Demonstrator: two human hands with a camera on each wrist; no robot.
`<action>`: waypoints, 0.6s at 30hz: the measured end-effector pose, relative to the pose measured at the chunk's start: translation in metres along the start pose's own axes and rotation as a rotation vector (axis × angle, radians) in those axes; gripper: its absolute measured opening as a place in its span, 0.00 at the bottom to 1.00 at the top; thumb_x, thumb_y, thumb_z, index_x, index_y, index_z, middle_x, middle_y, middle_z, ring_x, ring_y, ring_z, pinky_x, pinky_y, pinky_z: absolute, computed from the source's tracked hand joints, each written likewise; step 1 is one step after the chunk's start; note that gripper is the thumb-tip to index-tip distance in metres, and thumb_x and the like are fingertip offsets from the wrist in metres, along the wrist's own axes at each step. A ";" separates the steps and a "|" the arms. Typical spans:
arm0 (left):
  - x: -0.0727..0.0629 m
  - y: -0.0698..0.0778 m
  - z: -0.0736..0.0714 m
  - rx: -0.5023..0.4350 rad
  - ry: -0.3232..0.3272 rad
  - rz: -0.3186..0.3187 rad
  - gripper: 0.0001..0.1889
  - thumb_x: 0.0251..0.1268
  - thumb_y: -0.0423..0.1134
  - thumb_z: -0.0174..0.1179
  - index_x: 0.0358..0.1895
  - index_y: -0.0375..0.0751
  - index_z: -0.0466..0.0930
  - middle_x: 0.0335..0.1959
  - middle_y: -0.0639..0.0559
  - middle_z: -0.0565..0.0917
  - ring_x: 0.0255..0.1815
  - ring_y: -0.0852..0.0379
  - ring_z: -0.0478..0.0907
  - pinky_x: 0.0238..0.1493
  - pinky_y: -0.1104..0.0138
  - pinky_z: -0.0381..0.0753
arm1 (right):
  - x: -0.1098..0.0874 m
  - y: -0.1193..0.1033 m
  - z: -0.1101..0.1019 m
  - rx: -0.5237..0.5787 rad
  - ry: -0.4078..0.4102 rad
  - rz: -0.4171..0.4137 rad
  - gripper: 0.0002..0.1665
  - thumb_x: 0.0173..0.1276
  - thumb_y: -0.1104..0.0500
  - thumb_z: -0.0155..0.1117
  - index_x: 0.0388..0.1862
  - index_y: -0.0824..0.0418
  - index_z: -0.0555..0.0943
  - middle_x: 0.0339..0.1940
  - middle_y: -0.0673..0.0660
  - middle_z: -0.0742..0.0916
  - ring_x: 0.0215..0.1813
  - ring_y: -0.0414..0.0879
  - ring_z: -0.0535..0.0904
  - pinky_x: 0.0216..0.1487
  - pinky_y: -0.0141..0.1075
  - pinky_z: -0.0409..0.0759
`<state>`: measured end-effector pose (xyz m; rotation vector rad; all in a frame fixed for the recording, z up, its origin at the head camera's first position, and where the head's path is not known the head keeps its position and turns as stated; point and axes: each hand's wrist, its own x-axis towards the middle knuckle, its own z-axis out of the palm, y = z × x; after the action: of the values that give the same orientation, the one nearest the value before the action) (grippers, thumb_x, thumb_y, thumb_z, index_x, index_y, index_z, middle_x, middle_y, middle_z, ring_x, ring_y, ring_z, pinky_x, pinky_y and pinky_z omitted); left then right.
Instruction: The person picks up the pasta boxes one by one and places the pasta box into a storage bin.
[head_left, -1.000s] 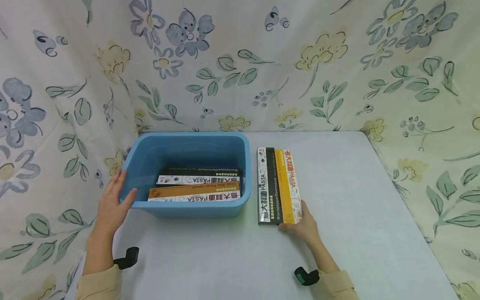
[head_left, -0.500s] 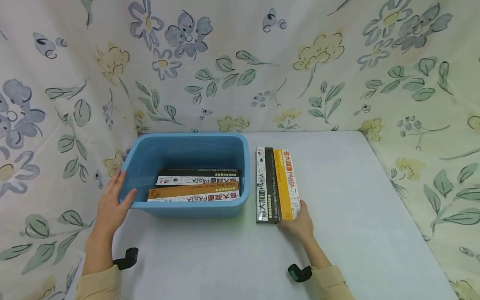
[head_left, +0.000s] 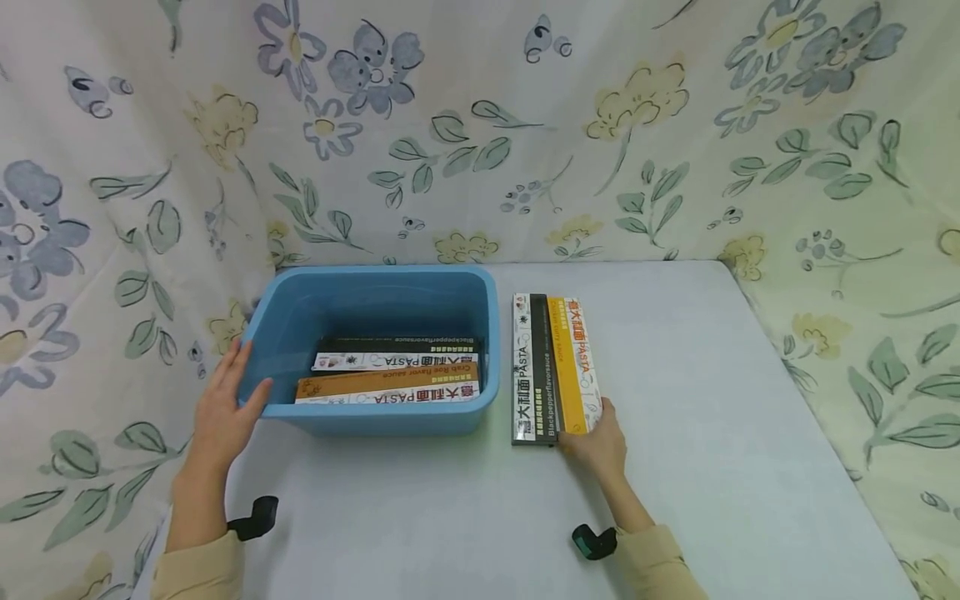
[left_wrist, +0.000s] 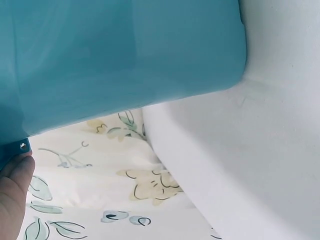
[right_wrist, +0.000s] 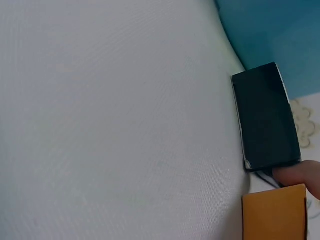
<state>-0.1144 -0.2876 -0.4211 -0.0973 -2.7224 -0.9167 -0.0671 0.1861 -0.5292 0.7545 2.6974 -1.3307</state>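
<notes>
My right hand [head_left: 597,446] has edged slightly leftward over the last second, its wrist swinging in, while my left hand [head_left: 227,412] has stayed put. My right thumb and fingers pinch the near end of a slim orange-and-white rectangular pasta carton [head_left: 568,367], thumb on its left side, a fingertip along its right. It lies flat on the white table [head_left: 427,517], stretching forward from my fingers, its long axis running away from them and the far end leaning a little left; the lettering starts at that far end and reads back toward my hand. My thumb sits in the narrow gap between it and a black-and-white pasta carton [head_left: 535,367], which points nearly straight away, its print reading the opposite way. Farther left of those fingers stands a blue rectangular plastic bin [head_left: 382,408]; my left fingers grip its left rim, thumb over the inner side, though how tightly I cannot tell. Right of that thumb, inside, a second black-and-white carton [head_left: 397,354] and a brown-orange-and-white carton [head_left: 386,385] lie crosswise, their lettering upside down to me.
</notes>
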 end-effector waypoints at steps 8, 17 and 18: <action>-0.002 0.001 0.000 -0.015 0.002 -0.016 0.33 0.72 0.41 0.51 0.76 0.35 0.51 0.77 0.36 0.51 0.74 0.28 0.48 0.63 0.30 0.51 | 0.002 0.001 -0.007 0.021 -0.035 -0.005 0.60 0.43 0.58 0.77 0.73 0.68 0.56 0.63 0.69 0.73 0.58 0.62 0.71 0.60 0.56 0.71; 0.000 0.000 0.000 -0.010 0.006 -0.005 0.34 0.72 0.42 0.52 0.76 0.35 0.52 0.76 0.35 0.52 0.74 0.28 0.48 0.63 0.30 0.52 | 0.005 0.005 -0.027 0.188 -0.131 0.112 0.61 0.47 0.58 0.76 0.76 0.65 0.52 0.69 0.69 0.67 0.62 0.62 0.64 0.65 0.57 0.65; 0.000 0.001 0.000 -0.007 0.006 -0.004 0.34 0.72 0.42 0.52 0.75 0.35 0.53 0.76 0.34 0.52 0.74 0.28 0.49 0.64 0.30 0.52 | 0.005 0.005 -0.030 0.211 -0.137 0.117 0.61 0.48 0.58 0.76 0.77 0.65 0.52 0.69 0.69 0.67 0.62 0.62 0.64 0.64 0.56 0.65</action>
<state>-0.1142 -0.2872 -0.4208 -0.0900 -2.7152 -0.9263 -0.0644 0.2136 -0.5158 0.7920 2.3956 -1.5920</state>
